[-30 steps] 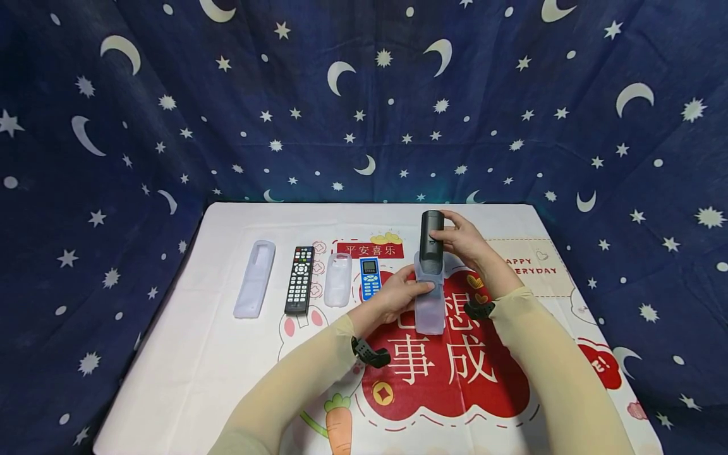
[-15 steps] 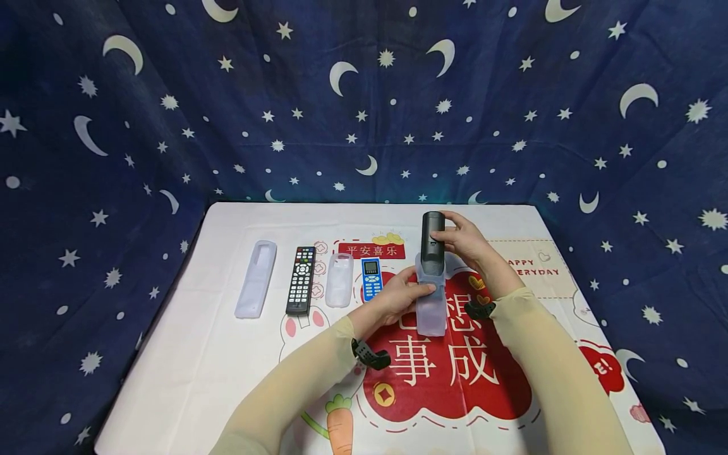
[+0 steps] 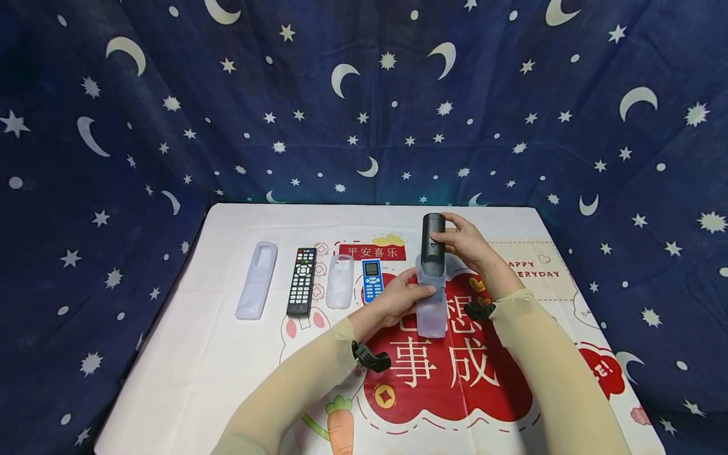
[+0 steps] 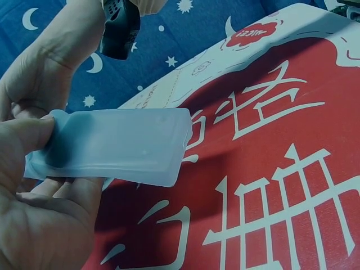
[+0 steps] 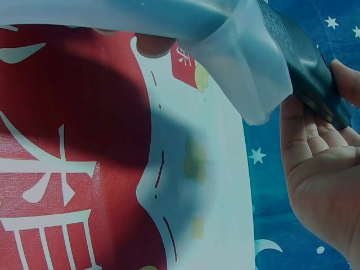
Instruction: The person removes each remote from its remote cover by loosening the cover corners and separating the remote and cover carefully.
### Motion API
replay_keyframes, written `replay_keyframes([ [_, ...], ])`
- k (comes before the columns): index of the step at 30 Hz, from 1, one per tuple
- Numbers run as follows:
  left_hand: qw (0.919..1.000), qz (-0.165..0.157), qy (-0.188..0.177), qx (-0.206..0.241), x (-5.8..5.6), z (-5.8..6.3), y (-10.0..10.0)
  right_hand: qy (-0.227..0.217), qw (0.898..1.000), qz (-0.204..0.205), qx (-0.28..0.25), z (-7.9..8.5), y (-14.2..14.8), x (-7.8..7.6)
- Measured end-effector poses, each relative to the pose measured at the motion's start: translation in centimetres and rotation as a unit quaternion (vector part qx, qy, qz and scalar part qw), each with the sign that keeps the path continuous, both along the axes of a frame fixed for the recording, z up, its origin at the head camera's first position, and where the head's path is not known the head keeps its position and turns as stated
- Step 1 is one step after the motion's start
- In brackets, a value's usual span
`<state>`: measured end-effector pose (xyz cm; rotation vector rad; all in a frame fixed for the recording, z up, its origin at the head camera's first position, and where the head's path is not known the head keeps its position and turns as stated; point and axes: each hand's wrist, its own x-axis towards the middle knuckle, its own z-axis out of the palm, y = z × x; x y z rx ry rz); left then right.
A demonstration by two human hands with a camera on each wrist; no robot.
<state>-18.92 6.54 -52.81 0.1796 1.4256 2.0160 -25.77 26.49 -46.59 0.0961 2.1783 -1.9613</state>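
Observation:
A black remote control point(image 3: 433, 243) stands partly inside a translucent silicone cover point(image 3: 431, 316). The right hand point(image 3: 463, 243) grips the remote's far end, thumb on one side and fingers on the other, as the right wrist view point(image 5: 323, 169) also shows. Lower down, the left hand point(image 3: 402, 296) pinches the cover around its middle, thumb on top and fingers beneath. In the left wrist view the cover's closed end point(image 4: 140, 143) juts out past that hand, the dark end of the remote showing through near the thumb. The cover's wide mouth point(image 5: 253, 67) flares around the remote.
Left of the hands lie a blue phone-shaped remote point(image 3: 372, 280), a small translucent cover point(image 3: 340, 282), a black remote with white buttons point(image 3: 301, 282) and a long translucent cover point(image 3: 257, 280). A printed cloth point(image 3: 188, 354) covers the table; a starry curtain point(image 3: 318, 151) stands behind.

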Motion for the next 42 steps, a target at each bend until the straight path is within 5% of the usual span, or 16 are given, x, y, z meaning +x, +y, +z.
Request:
replay_keyframes([
  [42,0.9999,-0.003,0.000,-0.010,0.50,0.08,-0.31,-0.005,1.000,-0.013,0.002,-0.24,-0.19,-0.20],
])
